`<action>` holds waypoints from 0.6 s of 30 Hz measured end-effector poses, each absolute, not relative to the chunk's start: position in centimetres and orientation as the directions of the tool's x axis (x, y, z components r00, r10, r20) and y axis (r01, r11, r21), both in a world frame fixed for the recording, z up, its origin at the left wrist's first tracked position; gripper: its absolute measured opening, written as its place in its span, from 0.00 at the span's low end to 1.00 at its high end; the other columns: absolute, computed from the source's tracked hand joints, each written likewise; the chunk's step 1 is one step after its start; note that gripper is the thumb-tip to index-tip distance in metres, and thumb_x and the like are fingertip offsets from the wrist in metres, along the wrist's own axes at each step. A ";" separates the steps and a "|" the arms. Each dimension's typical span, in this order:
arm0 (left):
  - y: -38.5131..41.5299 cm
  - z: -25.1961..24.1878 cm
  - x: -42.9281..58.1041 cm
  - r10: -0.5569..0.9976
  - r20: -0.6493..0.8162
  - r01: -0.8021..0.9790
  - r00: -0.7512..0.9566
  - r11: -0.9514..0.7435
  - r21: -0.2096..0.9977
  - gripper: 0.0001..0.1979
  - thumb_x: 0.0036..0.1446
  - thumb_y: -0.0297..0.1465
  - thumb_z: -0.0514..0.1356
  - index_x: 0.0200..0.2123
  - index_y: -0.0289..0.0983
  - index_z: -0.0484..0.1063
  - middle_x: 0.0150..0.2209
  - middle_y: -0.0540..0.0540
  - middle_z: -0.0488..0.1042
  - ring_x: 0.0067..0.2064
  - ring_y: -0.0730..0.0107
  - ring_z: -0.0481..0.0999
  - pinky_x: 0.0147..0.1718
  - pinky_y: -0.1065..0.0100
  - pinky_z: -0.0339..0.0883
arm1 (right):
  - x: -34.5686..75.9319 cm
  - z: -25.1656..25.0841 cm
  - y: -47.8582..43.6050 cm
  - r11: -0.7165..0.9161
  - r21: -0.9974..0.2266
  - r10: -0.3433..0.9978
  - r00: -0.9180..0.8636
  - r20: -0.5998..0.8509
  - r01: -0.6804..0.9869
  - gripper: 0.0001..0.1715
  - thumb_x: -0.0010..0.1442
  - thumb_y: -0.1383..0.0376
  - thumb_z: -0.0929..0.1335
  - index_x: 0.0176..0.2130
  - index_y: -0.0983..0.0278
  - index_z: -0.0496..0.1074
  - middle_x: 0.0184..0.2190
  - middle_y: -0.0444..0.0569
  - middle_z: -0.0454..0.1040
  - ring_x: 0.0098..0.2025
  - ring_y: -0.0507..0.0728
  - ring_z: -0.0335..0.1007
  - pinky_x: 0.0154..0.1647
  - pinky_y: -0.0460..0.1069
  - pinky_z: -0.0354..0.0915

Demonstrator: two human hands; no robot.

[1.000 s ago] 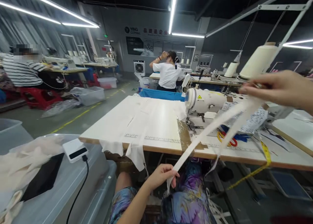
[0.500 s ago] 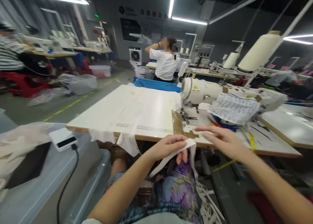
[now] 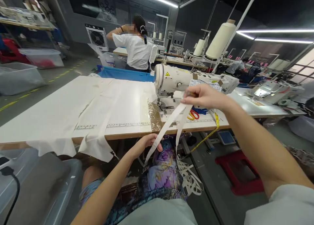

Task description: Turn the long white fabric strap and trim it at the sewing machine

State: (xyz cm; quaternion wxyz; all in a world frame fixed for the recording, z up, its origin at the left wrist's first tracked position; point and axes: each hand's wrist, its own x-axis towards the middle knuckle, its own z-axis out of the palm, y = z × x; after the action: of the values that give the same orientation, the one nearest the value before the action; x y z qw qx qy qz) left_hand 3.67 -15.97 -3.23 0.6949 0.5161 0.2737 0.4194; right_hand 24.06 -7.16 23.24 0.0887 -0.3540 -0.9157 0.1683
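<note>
A garment workshop, where a white surface (image 3: 127, 103) carries an industrial sewing machine (image 3: 171, 81). A white fabric strip (image 3: 169, 125) stretches between the hands. The right hand (image 3: 203, 95) pinches its upper end before the machine, and the left hand (image 3: 147, 143) grips it lower down, below the surface edge.

White sewing machine (image 3: 171, 81) on desk (image 3: 127, 135). Big white cloth (image 3: 61, 110) left of machine, hanging over desk edge. Scissors (image 3: 193, 114) and yellow tape measure (image 3: 217, 120) just right of machine. Thread cone (image 3: 220, 40) above machine. Blue bin (image 3: 125, 73) and person in white shirt (image 3: 136, 51) behind machine. Red stool (image 3: 239, 172) on floor, low right of machine.
</note>
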 end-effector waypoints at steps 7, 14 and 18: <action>-16.1 -11.4 4.8 0.923 -0.077 -0.094 0.376 0.121 0.988 0.27 0.48 0.51 0.63 0.41 0.35 0.75 0.36 0.40 0.80 0.43 0.54 0.78 0.48 0.58 0.67 | 24.5 32.3 -6.3 0.505 0.292 0.768 -0.577 0.276 0.812 0.17 0.57 0.67 0.74 0.23 0.64 0.65 0.17 0.39 0.56 0.22 0.47 0.49 0.27 0.50 0.46; -16.2 -15.5 4.8 0.946 -0.166 0.027 0.277 0.165 0.986 0.30 0.39 0.51 0.67 0.40 0.35 0.75 0.35 0.41 0.80 0.42 0.51 0.78 0.47 0.55 0.69 | 24.3 36.4 -7.3 0.411 0.278 0.724 -0.497 0.479 0.868 0.26 0.59 0.68 0.73 0.19 0.64 0.57 0.18 0.39 0.55 0.22 0.45 0.46 0.25 0.49 0.46; -16.4 -16.2 4.7 0.953 -0.148 0.041 0.264 0.142 0.989 0.31 0.40 0.53 0.66 0.41 0.35 0.75 0.36 0.42 0.80 0.44 0.51 0.77 0.49 0.56 0.68 | 24.2 36.9 -7.9 0.393 0.186 0.729 -0.429 0.534 0.900 0.23 0.59 0.67 0.73 0.20 0.64 0.61 0.19 0.39 0.54 0.22 0.45 0.44 0.24 0.49 0.44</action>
State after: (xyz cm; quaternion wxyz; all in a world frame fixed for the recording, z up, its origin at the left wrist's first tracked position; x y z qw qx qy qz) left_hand 4.66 -16.45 -16.17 0.5927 0.5298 0.4689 0.3849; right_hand 24.23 -7.92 36.88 0.1870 -0.5007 -0.8135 -0.2293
